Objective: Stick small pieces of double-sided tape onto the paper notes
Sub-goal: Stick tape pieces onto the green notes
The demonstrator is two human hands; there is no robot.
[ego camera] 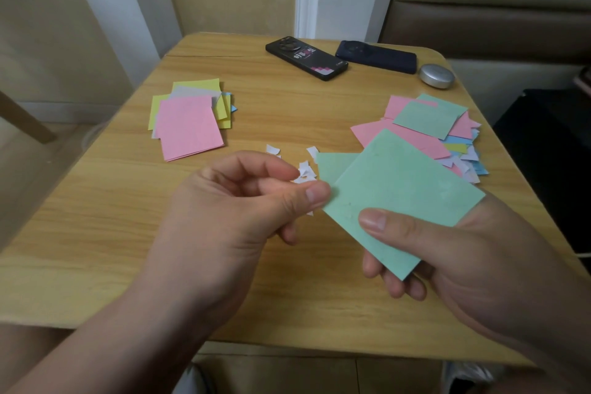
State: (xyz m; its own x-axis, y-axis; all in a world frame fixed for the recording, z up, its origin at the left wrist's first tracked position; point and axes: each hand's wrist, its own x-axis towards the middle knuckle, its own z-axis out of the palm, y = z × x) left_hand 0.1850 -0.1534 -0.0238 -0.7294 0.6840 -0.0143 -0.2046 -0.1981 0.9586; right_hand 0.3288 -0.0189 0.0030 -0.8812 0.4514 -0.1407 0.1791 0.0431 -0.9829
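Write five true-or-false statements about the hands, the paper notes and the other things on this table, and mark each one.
1. The right hand holds a pale green square paper note. True.
2. A blue note tops the left stack of paper notes on the light wooden table. False: a pink note tops it.
3. Two dark phones lie side by side near the table's far edge. True.
4. The silver round case sits between the two phones. False: it lies to the right of both.
5. The left hand lies flat and open on the table. False: its fingers are curled, with its thumb at the green note's corner.
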